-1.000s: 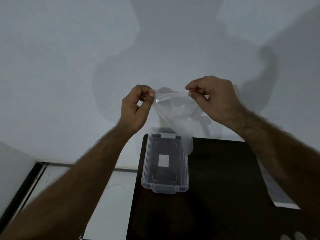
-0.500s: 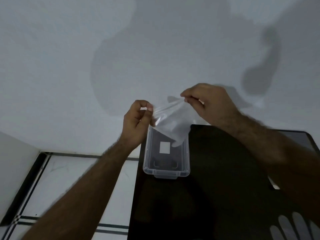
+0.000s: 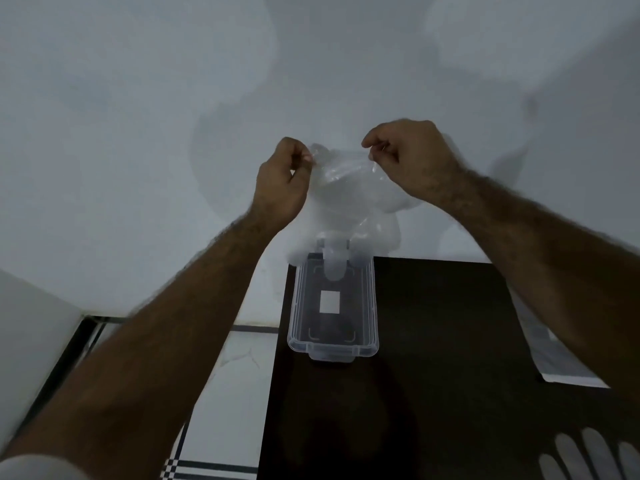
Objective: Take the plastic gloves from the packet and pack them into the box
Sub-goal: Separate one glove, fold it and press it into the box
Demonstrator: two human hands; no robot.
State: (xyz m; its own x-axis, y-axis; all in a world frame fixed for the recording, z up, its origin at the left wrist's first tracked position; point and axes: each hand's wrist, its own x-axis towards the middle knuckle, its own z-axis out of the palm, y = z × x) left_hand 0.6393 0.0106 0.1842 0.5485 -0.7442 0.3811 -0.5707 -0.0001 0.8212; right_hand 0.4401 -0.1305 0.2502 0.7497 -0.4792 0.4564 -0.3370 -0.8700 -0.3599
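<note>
A clear plastic glove (image 3: 346,199) hangs unfolded in the air, its cuff held up and its fingers dangling down over the far end of the box. My left hand (image 3: 282,183) pinches the cuff's left corner and my right hand (image 3: 414,161) pinches the right corner. Below it, an open clear plastic box (image 3: 370,306) sits on the dark table (image 3: 433,375) near the table's left edge, with a white sticker on its bottom. The packet (image 3: 554,362) lies flat at the table's right side, partly hidden under my right forearm.
Another clear glove (image 3: 588,459) lies at the table's near right corner, only its fingers showing. A white wall stands just behind the table. To the left of the table is tiled floor with dark lines.
The glove has opened out from a narrow fold into its full width, and both hands have risen and spread a little apart above the box.
</note>
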